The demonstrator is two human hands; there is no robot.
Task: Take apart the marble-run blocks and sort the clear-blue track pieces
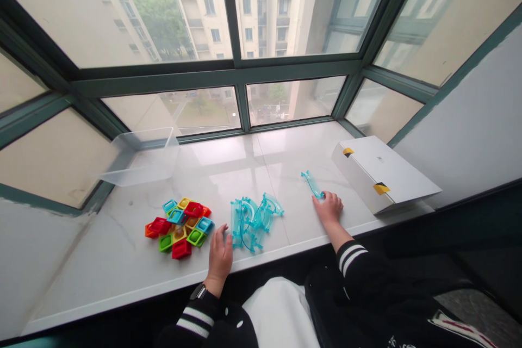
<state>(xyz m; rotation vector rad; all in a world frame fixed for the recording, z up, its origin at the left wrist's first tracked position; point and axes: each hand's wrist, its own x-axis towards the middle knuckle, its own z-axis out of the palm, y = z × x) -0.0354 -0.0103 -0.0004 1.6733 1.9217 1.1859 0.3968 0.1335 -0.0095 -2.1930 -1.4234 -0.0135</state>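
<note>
On the white sill, a heap of clear blue track pieces (250, 220) lies near the middle. My left hand (221, 253) rests at the left side of this heap, fingers a little apart, with nothing seen in it. To its left is a pile of red, yellow, green, orange and blue blocks (181, 234). Farther right, my right hand (328, 209) has its fingers on the near end of a single clear blue track piece (312, 184), which lies on the sill and points away to the left.
A clear plastic bin (142, 166) stands at the back left of the sill (281, 147). A white box (387, 171) with yellow and black tabs is at the right, near the wall. Windows rise behind the sill.
</note>
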